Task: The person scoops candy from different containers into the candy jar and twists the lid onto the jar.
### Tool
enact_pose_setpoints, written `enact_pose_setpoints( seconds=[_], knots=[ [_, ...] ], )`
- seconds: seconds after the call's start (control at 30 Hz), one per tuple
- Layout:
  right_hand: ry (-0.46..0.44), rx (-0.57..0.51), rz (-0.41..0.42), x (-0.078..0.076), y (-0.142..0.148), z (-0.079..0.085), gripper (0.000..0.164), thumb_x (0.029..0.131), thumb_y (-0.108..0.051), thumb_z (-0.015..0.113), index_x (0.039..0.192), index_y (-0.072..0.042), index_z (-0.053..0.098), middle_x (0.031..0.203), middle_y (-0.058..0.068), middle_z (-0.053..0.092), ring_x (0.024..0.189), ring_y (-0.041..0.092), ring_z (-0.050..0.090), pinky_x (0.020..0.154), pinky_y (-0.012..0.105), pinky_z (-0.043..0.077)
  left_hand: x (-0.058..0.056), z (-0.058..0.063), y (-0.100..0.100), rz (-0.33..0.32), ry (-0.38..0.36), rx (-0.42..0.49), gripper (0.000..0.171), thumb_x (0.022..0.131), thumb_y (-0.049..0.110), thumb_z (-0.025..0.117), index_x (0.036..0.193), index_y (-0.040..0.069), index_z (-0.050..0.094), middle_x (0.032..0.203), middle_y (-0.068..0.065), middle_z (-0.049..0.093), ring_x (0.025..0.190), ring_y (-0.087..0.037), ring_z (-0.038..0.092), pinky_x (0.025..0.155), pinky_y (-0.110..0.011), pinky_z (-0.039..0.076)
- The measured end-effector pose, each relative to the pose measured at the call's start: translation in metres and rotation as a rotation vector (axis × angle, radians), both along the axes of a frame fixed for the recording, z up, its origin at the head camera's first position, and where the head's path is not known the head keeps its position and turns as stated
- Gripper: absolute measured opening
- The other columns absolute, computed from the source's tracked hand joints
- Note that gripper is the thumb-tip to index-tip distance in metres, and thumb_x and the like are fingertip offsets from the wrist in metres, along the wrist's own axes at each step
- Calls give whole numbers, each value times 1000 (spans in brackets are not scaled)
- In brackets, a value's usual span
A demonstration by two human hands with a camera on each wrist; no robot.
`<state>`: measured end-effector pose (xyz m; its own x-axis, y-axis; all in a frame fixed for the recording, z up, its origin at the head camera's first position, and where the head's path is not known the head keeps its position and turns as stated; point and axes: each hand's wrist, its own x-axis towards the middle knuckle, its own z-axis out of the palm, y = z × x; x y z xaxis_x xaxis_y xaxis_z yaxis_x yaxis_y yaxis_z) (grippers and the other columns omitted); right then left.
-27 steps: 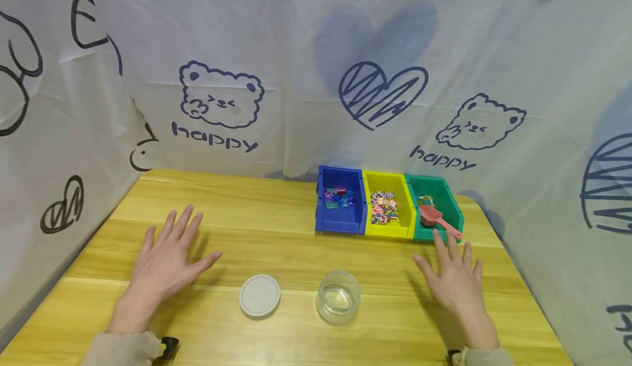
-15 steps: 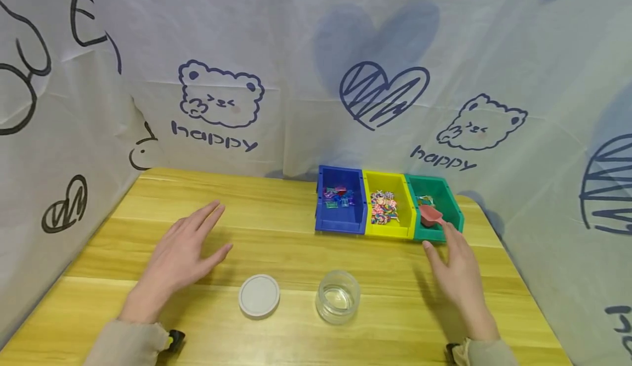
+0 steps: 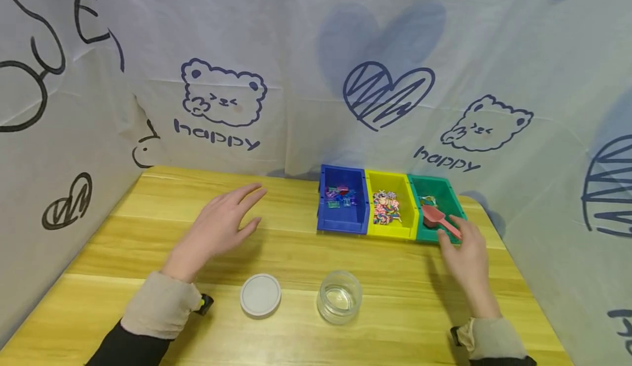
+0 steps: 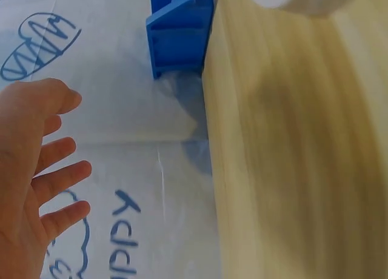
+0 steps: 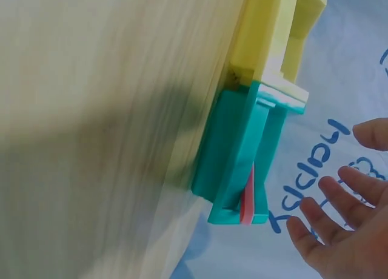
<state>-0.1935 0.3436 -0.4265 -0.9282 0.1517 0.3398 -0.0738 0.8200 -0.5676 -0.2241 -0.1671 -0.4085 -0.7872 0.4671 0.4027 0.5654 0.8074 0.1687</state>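
Note:
My left hand (image 3: 217, 226) hovers above the table left of the blue bin (image 3: 343, 223), fingers extended and holding nothing. In the left wrist view, its fingers (image 4: 60, 185) are spread apart. My right hand (image 3: 466, 259) is at the front of the green bin (image 3: 446, 190), thumb and fingers on either side of the handle of a pink scoop (image 3: 433, 215) lying in it. The right wrist view has the fingers (image 5: 333, 203) loosely bent, with a gap from the scoop handle (image 5: 247, 203). Some small pieces lie behind the scoop, partly hidden.
A yellow bin (image 3: 390, 180) with colourful small pieces stands between the blue and green bins; the blue one holds shiny translucent pieces. Nearer me are a clear glass jar (image 3: 339, 297) without a lid and a round whitish lid (image 3: 260, 294). Drawn-on white cloth (image 3: 301, 80) hangs behind.
My left hand has moved right and forward across the table, its fingers drawing closer together. My right hand has shifted slightly right, to the scoop's handle end. The jar, lid and bins stay put.

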Motion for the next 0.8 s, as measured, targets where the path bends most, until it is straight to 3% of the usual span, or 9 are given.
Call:
enact_pose_setpoints(
  seconds=[0.13,0.33,0.67,0.8],
  knots=[
    [19,9,-33,-9,5,0,45,103,-17,61,142,6,56,144,34,52,132,54,46,105,71,39,-16,4,18,-31,-20,-26,61,98,27,71,153,10,51,155,-14,51,132,-39,56,108,-59,47],
    [48,60,-43,-18,15,-3,42,99,-9,60,138,7,59,135,33,56,112,49,53,90,65,45,-36,7,44,-63,-66,-81,62,98,29,72,154,12,51,155,-14,51,135,-36,56,110,-55,47],
    [-31,193,-44,-27,28,-3,37,100,-11,60,133,5,63,133,34,53,121,56,48,97,70,44,-67,3,89,-152,-119,-156,59,100,28,68,154,13,51,157,-14,48,134,-36,57,110,-51,48],
    [-53,249,-45,-33,30,-3,35,99,-11,60,130,5,65,130,33,54,119,54,49,95,68,45,-76,1,107,-146,-185,-185,59,100,28,66,155,14,50,158,-14,47,136,-34,56,108,-49,50]
  ],
)
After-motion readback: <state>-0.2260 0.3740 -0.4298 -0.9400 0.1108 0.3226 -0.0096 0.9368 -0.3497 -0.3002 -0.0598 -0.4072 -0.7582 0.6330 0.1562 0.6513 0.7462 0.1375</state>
